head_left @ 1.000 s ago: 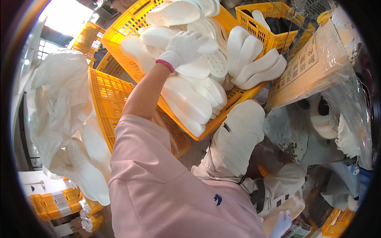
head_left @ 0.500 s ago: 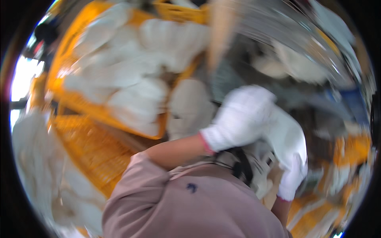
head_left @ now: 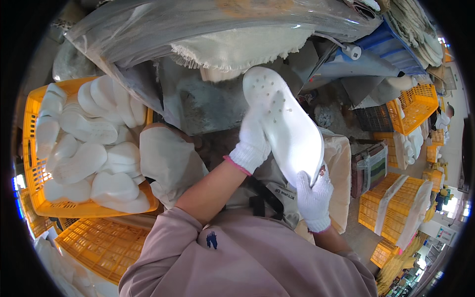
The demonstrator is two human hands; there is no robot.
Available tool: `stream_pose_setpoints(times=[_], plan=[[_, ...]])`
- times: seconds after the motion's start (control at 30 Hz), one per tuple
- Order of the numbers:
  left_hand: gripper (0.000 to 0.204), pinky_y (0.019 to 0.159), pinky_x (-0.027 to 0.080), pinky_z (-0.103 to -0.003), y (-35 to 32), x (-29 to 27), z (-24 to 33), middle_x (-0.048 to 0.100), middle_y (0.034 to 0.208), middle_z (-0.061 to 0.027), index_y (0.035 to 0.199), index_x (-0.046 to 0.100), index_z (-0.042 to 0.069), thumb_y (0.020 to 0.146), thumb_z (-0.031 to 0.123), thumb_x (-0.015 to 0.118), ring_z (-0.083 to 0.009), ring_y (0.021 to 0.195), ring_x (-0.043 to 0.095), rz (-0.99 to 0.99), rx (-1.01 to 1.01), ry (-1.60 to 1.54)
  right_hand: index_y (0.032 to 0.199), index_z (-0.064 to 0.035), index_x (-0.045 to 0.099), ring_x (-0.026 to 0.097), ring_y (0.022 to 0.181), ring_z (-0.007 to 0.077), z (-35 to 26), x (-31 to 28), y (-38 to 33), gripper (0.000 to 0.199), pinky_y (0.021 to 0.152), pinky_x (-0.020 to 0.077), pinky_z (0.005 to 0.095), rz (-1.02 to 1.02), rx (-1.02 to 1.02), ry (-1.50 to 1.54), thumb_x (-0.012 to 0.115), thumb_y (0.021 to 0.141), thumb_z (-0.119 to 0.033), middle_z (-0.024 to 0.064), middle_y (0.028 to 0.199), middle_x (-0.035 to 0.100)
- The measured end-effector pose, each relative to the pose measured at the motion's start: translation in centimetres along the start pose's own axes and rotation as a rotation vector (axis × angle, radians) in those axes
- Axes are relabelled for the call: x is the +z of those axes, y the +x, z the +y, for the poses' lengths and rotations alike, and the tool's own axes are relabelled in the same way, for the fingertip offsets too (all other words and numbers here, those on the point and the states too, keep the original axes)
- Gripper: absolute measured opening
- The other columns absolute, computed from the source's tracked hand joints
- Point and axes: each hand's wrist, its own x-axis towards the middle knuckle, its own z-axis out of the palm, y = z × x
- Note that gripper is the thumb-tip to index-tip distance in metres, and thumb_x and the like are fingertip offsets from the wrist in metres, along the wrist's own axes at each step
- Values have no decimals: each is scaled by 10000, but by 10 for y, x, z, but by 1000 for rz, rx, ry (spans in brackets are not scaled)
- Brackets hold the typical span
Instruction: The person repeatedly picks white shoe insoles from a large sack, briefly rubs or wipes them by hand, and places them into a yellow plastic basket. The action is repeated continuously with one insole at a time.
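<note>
Presumably for steadiness, the white-gloved right hand (head_left: 315,195) pinches a white perforated insole (head_left: 292,129) nearside, the white-gloved left hand's (head_left: 253,137) grip hidden.

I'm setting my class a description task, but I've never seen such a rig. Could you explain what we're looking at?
There is no machine: a person works, wearing a camera on the head. It looks down, so the picture's left is the person's left. The right hand, gloved in white, grips the near end of a perforated white sole. The left hand, also gloved, is at its left edge, fingers hidden behind it. On the left, a yellow crate holds a pile of soles.
</note>
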Motion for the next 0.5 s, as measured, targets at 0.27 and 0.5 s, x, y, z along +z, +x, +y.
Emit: stream_pose_setpoints(times=[0.27, 0.5], plan=[[314, 1030, 537, -371, 52, 34, -3, 718, 1230, -105, 1311, 667, 40, 1086, 234, 566, -260, 1149, 676, 116, 60, 176, 1354, 77, 577, 653, 1030, 311, -16, 10, 56, 401, 913, 528, 416, 231, -447, -174, 618, 1044, -174, 230, 1170, 669], [364, 1035, 547, -447, 133, -23, 64, 739, 1213, -142, 1308, 666, 16, 1025, 224, 573, -302, 1149, 692, 141, -60, 321, 1082, 16, 649, 671, 974, 486, -18, 50, 183, 233, 801, 560, 555, 152, -516, 293, 703, 881, -90, 311, 1136, 662]])
